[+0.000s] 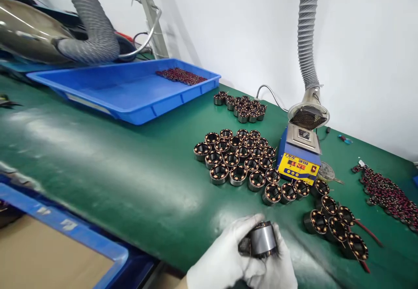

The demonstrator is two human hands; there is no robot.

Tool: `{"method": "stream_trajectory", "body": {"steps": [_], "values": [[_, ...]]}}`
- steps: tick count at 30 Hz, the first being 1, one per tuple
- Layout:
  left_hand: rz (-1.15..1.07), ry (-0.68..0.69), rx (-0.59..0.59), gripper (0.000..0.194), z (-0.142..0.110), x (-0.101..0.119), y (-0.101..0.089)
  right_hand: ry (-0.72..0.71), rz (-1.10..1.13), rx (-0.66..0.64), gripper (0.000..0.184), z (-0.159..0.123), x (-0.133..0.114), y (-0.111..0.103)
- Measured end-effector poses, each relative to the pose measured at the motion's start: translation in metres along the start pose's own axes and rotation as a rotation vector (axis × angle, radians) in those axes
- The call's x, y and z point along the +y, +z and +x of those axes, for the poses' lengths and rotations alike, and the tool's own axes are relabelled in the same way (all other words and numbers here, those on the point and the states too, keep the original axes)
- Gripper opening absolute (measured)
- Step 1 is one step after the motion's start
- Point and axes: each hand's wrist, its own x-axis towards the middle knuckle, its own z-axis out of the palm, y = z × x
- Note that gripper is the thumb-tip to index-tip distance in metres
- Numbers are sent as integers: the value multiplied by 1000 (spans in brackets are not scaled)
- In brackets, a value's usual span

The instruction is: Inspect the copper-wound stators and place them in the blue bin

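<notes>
My left hand (225, 252), in a white glove, is closed around a motor stator (263, 240) with a smooth grey metal side and dark ends. My right hand (281, 265), also white-gloved, grips the same stator from its right and below; some of its fingers are hidden. Both hands are low in the view, over the near edge of the bench. Just beyond them stand many similar stators (238, 175) with copper windings, open ends up. To the right, a smaller group of stators (337, 229) lies partly tilted, with red wires sticking out.
A blue and yellow solder pot (298, 162) with a red display stands under a fume hose (307, 32). More stators (244, 106) sit behind. A blue tray (137, 106) holds small dark red parts (181, 76); similar parts (388, 193) lie at right on the green bench (146, 180).
</notes>
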Motion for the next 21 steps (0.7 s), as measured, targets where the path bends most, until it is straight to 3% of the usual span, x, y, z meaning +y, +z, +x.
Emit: {"method": "stream_trajectory", "body": {"steps": [2,4,8,9,11,12,14,16,19,21], "values": [[-23,-84,-26,39,2,8,5,31,-49,-69,56,-2,1,2],[-47,-96,46,20,9,15,3,45,-80,-146,51,-4,0,5],[-334,31,353,29,25,11,-12,66,-44,-189,48,-6,-1,9],[-407,49,366,34,25,8,-14,66,-39,-184,49,-6,-1,9],[-384,40,267,42,22,3,-12,40,-50,-157,47,-5,2,9],[-291,10,180,42,18,2,-9,5,-65,-127,44,-4,5,10],[-122,-53,126,31,11,4,-1,-92,-122,-49,36,-5,9,12],[-63,-78,215,25,6,10,0,-231,-237,45,38,-6,13,14],[-97,-17,415,38,6,18,-14,-489,-555,277,52,-8,16,12],[-99,49,409,50,9,17,-22,-691,-772,458,49,-7,17,7]]}}
